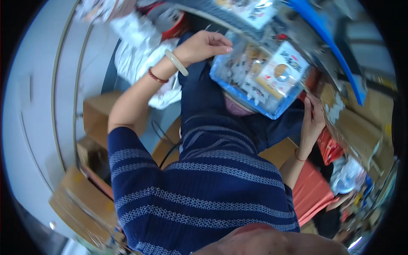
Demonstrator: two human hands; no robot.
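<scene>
Blue is edging the basket [244, 92] at upper centre. The left hand [207, 45] is hovering by it and the right hand [313, 115] is flanking it, both with bent fingers, closure unclear. Good handling is probably requiring a steady rim. A white packet [282, 70] inside is showing dark, blurred lettering.

Looks like a packing workshop here: cardboard boxes [85, 208] crowd the left, a blue-rimmed tub [276, 112] sits loaded with printed packets [282, 70], white plastic sacking [134, 51] bunches up beyond, and more cardboard [357, 131] crams the right!
</scene>
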